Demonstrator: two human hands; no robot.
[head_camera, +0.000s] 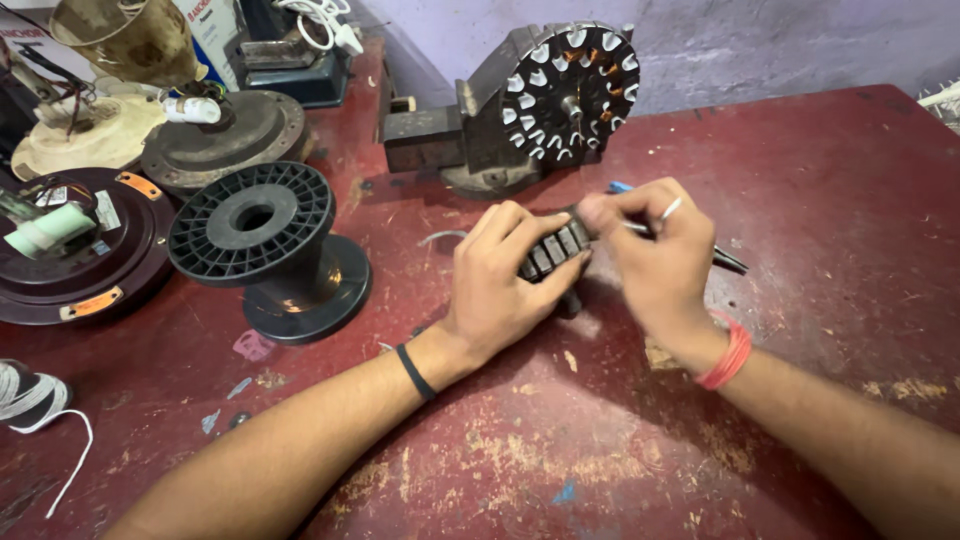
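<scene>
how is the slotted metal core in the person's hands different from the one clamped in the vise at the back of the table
The core in the hands lies on its side, mostly covered by the left hand and right hand, with only its dark ribbed edge showing; the clamped core stands upright with its round face towards the camera. White liners and some copper wire show in the clamped core's slots; none show on the held one. Both are dark slotted metal.

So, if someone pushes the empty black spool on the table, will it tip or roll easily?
The spool stands upright on a wide flange, so it would probably slide rather than tip. It looks like hollow plastic with no wire, so likely light for its size. If knocked onto its side, the round flanges would probably let it roll on the table.
</scene>
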